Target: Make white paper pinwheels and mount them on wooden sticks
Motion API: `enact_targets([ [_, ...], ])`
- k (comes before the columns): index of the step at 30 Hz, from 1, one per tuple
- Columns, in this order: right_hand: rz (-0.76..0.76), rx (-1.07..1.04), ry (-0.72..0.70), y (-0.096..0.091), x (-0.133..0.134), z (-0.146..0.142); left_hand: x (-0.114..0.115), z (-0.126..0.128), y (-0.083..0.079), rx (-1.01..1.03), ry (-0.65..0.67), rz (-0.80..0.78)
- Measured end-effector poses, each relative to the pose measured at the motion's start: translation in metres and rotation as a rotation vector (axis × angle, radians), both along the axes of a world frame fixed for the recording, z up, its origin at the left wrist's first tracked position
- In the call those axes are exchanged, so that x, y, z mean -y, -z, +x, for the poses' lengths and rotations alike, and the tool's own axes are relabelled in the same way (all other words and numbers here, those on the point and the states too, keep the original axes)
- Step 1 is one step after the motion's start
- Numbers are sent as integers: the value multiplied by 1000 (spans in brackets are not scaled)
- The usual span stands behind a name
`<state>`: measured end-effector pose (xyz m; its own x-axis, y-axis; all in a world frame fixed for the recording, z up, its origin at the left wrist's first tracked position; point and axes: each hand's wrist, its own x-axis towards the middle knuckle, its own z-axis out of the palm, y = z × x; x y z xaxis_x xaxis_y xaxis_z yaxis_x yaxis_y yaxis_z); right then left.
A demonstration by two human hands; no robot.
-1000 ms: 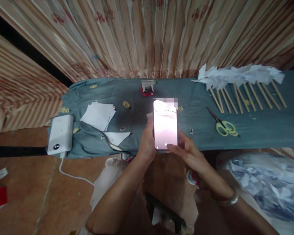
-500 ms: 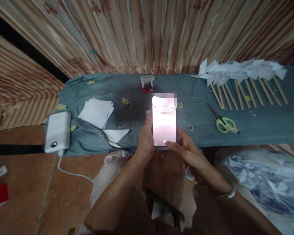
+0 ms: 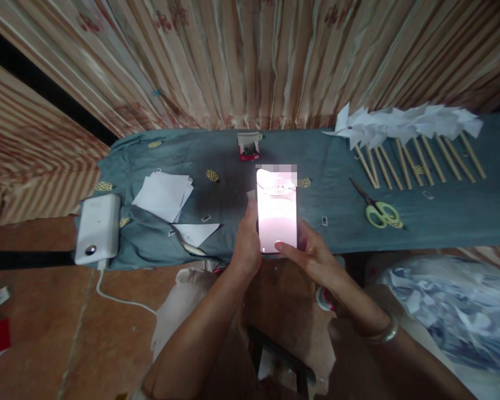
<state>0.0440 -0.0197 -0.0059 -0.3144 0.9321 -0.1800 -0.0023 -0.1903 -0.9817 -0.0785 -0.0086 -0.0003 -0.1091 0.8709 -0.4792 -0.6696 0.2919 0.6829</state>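
A smartphone (image 3: 276,216) with a bright, washed-out screen stands upright between my two hands, above the near edge of the cloth-covered table. My left hand (image 3: 247,239) grips its left side, the fingers hidden behind it. My right hand (image 3: 310,250) holds the lower right corner, and its thumb lies on the bottom of the screen. Behind the phone is a small red box (image 3: 249,150), open, with small dark pieces inside. To the right lie scissors (image 3: 379,211) with green handles.
Paper pinwheels (image 3: 408,128) on wooden sticks lie in a row at the back right. Square white sheets (image 3: 162,194) are stacked on the left, near a cut paper piece (image 3: 196,233). A white power bank (image 3: 98,228) with a cable rests at the left edge. A plastic bag (image 3: 454,316) sits lower right.
My right thumb has shifted slightly onto the lower middle of the screen. The whole view has tilted a little; both hands still hold the phone.
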Motion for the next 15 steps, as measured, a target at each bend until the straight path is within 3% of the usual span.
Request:
enact_targets([
  [4,-13,5,-9,-4,0,0,1,0,-3,-37,30,47],
  [10,84,166,-33,-16,-8,12,1,4,-8,56,8,36],
  [15,82,126,61,-20,-16,22,2,8,-9,99,22,-9],
])
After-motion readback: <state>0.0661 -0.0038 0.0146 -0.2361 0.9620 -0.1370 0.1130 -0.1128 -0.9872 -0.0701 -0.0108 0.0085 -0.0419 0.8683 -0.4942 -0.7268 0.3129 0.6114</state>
